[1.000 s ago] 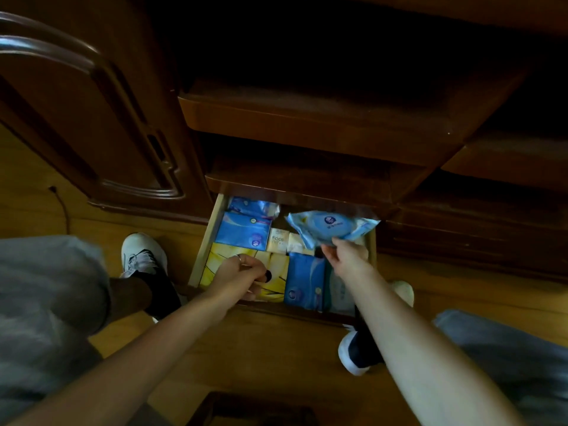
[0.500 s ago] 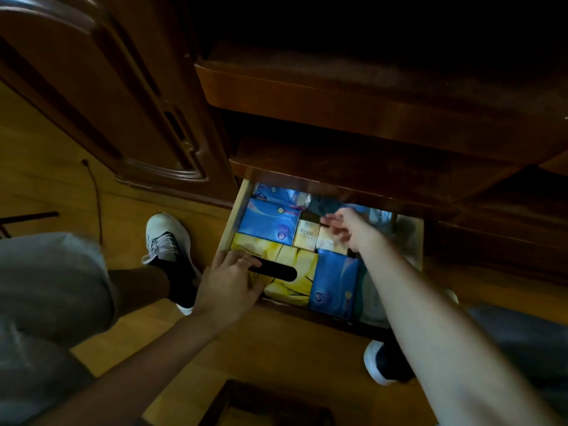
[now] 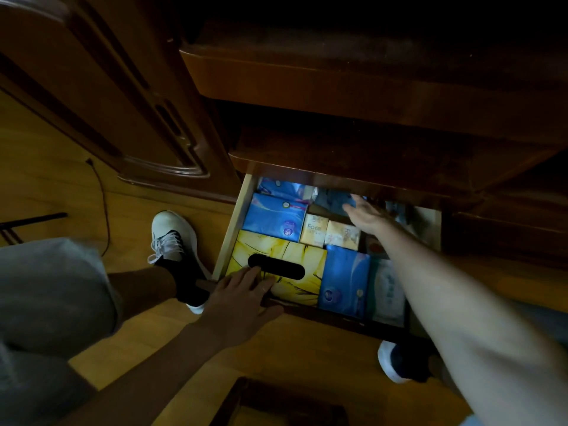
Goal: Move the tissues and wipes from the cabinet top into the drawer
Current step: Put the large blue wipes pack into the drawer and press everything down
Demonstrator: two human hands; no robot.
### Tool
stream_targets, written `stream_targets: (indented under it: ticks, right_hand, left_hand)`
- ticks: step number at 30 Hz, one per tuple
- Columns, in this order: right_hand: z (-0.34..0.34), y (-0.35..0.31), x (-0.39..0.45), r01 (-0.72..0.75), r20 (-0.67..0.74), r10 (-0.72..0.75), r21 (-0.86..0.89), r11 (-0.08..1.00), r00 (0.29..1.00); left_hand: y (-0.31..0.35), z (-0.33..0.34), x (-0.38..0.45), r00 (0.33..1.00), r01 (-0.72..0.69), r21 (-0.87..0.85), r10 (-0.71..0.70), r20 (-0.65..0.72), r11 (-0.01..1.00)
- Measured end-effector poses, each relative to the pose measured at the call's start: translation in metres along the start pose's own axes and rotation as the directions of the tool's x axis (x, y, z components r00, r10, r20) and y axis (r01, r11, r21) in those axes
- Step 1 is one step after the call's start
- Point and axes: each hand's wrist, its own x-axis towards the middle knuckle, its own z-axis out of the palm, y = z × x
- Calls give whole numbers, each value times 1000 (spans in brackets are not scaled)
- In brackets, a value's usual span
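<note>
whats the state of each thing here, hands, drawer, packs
drawer: pulled open, packed nearly full
yellow tissue box: lying flat at front left of drawer
left hand: open, fingers resting on the yellow tissue box
right hand: open, reaching over the back of the drawer
blue wipes pack: lying at the back, under the fingers

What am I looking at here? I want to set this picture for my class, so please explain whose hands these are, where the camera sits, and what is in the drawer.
The camera is worn on a person's head and looks down at their own hands. Below is an open wooden drawer packed with tissues: a yellow tissue box, blue tissue packs and small "Face" packs. The left hand rests with straight fingers on the yellow box and the drawer's front edge. The right hand reaches flat toward the drawer's dim back, over a pale blue packet; neither hand grips anything.
</note>
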Motion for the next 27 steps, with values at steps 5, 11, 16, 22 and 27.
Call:
stream_targets:
  ticks: [5,11,16,22,27]
  right_hand:
    - [3,-7,0,-44,85,53,-105,993,995]
    - [4,-11,-26,-79,41,96,-317,945,995]
    - [5,-12,-27,33,-122,-62,-226,974,991]
    - [26,-21,-27,127,67,-116,-188,974,991]
    - [16,-44,-35,110,88,-80,-413,904,993]
  left_hand:
    - [-2,-2,5,999,-27,12,27,45,1000]
    - [-2,-14,12,998,-25,-34,27,54,999]
    - [-1,-7,6,1000,-30,-45,30,5,999]
    - [-3,-4,7,1000,-28,-48,28,-15,998]
    - [-5,-6,10,999,-35,-43,35,-2,998]
